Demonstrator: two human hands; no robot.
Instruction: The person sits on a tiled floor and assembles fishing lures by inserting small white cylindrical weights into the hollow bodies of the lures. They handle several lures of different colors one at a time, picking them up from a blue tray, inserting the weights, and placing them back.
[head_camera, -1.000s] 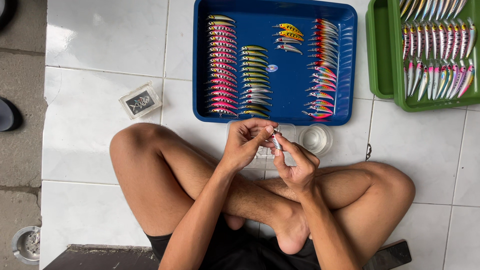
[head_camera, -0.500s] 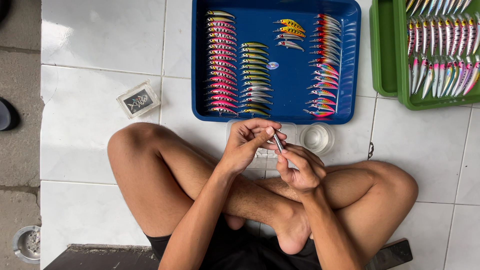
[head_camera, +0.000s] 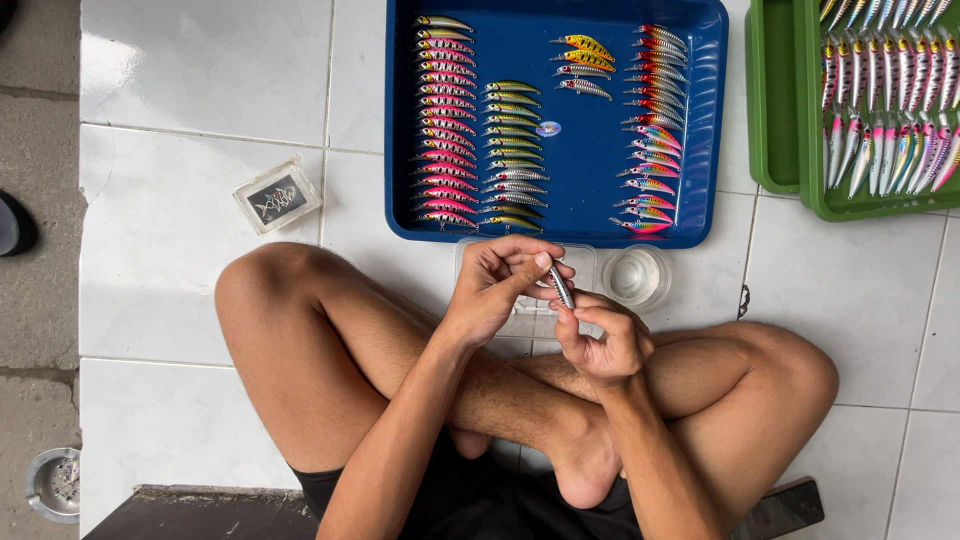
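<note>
Pinching a small silver fishing lure (head_camera: 561, 285) between them, the left hand (head_camera: 497, 290) and right hand (head_camera: 603, 340) hold it above a clear plastic box (head_camera: 520, 318) on the floor. It looks light, rigid and slick; gripping its flanks seems safest.

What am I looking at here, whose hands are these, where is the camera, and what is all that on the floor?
No machine: a head-worn camera looks down at a person sitting cross-legged on white tiles. Their left hand and right hand together hold one small silvery fishing lure. Ahead lies a blue tray with rows of painted lures, and a green tray with more at the right. A small clear box and a clear round cup sit nearby.
</note>
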